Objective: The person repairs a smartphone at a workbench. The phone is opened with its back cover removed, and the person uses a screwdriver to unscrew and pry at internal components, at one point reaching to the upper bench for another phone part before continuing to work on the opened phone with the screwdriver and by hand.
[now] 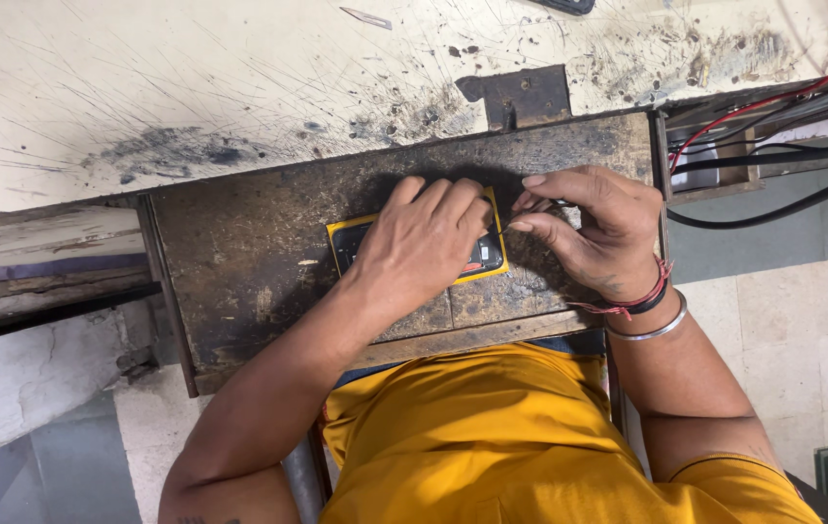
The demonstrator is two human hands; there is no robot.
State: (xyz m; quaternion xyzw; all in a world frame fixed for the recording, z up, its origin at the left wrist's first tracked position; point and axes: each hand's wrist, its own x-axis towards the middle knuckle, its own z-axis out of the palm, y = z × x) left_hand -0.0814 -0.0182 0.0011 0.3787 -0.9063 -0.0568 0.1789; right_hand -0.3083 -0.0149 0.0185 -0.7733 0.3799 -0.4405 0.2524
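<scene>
Left hand: the left hand [424,243] lies palm-down over a yellow-edged phone [416,249], fingers curled across its dark top face, pinning it flat rather than lifting it.
Right hand: the right hand [589,228] sits just beside the phone's right end, thumb and forefinger pinched together on something small; what it is, too hidden to tell. A red thread and a metal bangle [649,330] circle that wrist.
Phone: flat, near the middle of a dark pull-out work shelf [239,262], long side running left to right, mostly covered by the left hand.
Step in hand: by the look of it, fine work at the phone's right edge, one hand steadying, the other picking or prying.
Next move calls for: judged from the grip, steady downward hold from the left hand and a small, controlled motion from the right fingertips so the phone does not slide.
Surface: shelf is worn, stained, scuffed; behind it a cream benchtop [191,78] covered in scratches and black smudges, a thin blade [366,17] lying near its far edge.
Room: red and black cables [773,146] run in at the right; pale floor tiles [793,340] below; the person wears a yellow shirt [492,437].
</scene>
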